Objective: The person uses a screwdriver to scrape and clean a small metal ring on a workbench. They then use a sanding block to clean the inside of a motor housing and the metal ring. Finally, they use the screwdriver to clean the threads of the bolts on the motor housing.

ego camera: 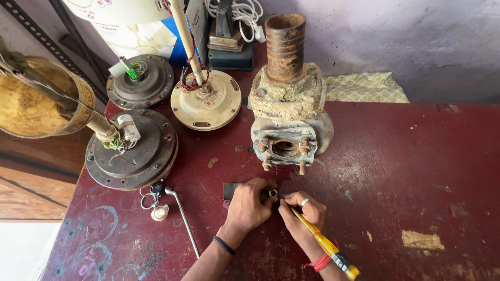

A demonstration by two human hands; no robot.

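A repair workshop: a scuffed red bench (396,171) carries opened ceiling-fan motors (133,153) with loose wiring and a rusty pump housing (289,104).

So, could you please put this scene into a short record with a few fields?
left hand: left hand pinches a small metal ring
right hand: right hand holds a yellow-handled screwdriver, tip at the ring
surface: worn red table
behind hands: rusty pump body, flange facing them
left side: three fan motors, keys
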